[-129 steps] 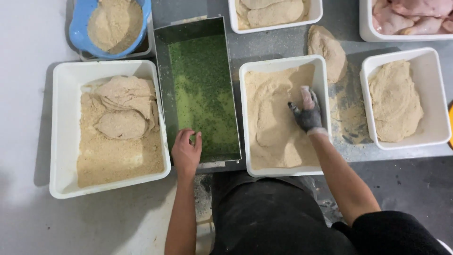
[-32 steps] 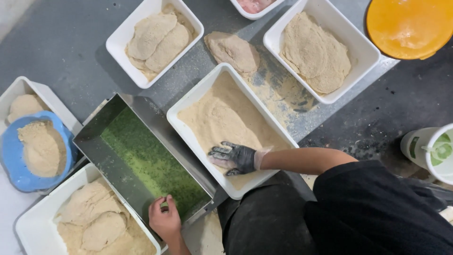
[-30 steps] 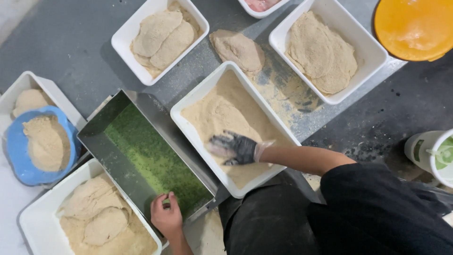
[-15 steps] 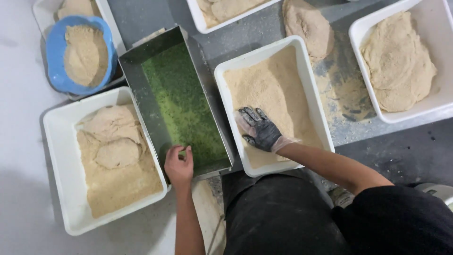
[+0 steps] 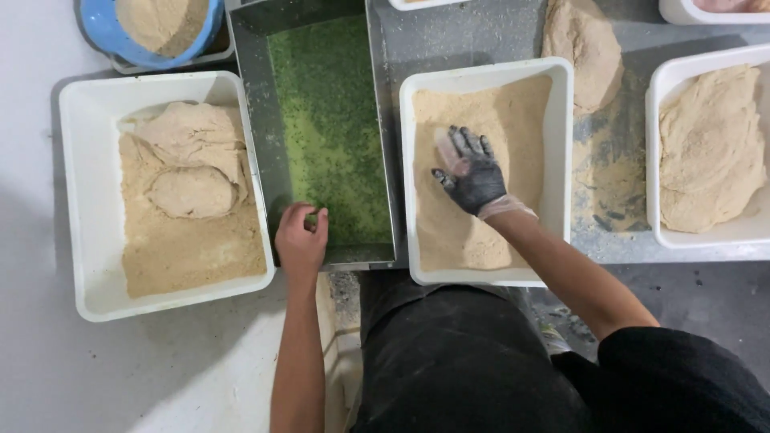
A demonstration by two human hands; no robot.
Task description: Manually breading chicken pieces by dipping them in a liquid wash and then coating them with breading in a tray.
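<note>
My right hand (image 5: 472, 172), in a thin glove smeared dark, lies flat with fingers spread on the tan breadcrumbs in the middle white tub (image 5: 561, 152). My bare left hand (image 5: 301, 238) curls over the near rim of the metal pan (image 5: 257, 136), which holds a speckled green liquid. It holds nothing that I can see. To the left, a white tub (image 5: 88, 200) contains crumbs and breaded flat pieces (image 5: 188, 160) piled on top.
Another white tub (image 5: 662, 160) of breaded pieces sits at the right. A loose breaded piece (image 5: 581, 48) lies on the crumb-dusted grey counter. A blue bowl (image 5: 116, 36) with a coated piece is at the top left. My dark apron fills the bottom.
The view has swung and steadied over the tubs. My right hand has slid further up the crumb bed. My left hand stays on the pan's near rim.
</note>
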